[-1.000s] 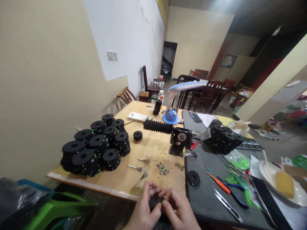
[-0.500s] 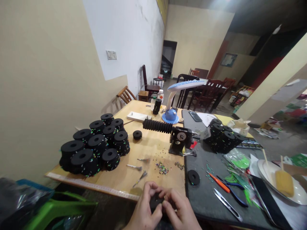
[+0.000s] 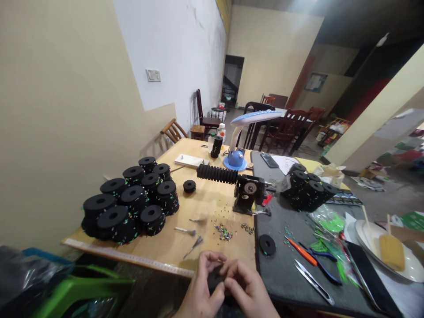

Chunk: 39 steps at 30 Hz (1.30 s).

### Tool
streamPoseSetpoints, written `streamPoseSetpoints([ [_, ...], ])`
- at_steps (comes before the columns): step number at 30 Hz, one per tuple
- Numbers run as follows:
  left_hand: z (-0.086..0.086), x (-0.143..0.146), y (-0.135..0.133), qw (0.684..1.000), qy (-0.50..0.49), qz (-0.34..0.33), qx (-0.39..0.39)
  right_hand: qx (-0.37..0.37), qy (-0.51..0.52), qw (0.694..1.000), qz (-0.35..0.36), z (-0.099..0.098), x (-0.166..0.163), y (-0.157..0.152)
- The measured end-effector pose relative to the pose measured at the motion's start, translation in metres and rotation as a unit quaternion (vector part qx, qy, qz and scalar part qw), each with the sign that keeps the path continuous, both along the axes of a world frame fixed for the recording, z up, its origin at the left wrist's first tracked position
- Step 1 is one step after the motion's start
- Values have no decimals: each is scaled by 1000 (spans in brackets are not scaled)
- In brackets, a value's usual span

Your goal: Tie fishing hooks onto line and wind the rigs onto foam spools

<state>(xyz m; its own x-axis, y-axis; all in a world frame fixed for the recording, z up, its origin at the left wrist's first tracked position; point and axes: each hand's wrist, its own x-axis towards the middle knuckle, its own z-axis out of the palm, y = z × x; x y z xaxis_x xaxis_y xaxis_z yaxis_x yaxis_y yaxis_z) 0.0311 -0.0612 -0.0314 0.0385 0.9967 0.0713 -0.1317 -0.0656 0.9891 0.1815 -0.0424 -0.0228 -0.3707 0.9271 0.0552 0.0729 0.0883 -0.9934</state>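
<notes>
Low at the table's front edge, my left hand (image 3: 206,289) is wrapped round a black foam spool (image 3: 214,281). My right hand (image 3: 247,289) is closed at the spool's right side, thumb and forefinger pinched on its rim; any line or small part between them is hidden. Just beyond my hands lie small coloured beads (image 3: 224,232), a little group of dark metal pieces (image 3: 247,228) and several thin bundles of fine strands, one of them a tufted bundle (image 3: 193,247). A loose black spool (image 3: 267,245) rests on the grey mat to the right.
Stacked black spools (image 3: 132,194) crowd the left, with more spools (image 3: 309,190) at right. A black winding device (image 3: 250,192) stands mid-table before a blue lamp (image 3: 235,159). Orange-handled pliers (image 3: 303,251), tweezers (image 3: 313,280) and a plate (image 3: 362,234) are on the right.
My fingers have shifted only slightly at the spool, the right fingertips pressing a little closer together. The things on the table have stayed in place.
</notes>
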Motion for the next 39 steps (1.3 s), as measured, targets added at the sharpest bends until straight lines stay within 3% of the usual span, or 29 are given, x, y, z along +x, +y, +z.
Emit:
streamPoseSetpoints([
  [4,1,-2,1,999,-15,-21,-24,-137,126,983,1,-5,2,3],
  [7,2,-3,2,999,-26,-24,-31,-171,138,976,0,-5,5,6],
  [15,1,-4,2,999,-27,-40,-18,-142,130,981,21,-3,3,8],
  [31,-4,-5,4,998,-33,-49,3,-81,97,992,-2,-6,-2,3],
  [39,-9,-6,5,996,-57,-63,-7,81,-13,996,-34,-14,0,-2],
])
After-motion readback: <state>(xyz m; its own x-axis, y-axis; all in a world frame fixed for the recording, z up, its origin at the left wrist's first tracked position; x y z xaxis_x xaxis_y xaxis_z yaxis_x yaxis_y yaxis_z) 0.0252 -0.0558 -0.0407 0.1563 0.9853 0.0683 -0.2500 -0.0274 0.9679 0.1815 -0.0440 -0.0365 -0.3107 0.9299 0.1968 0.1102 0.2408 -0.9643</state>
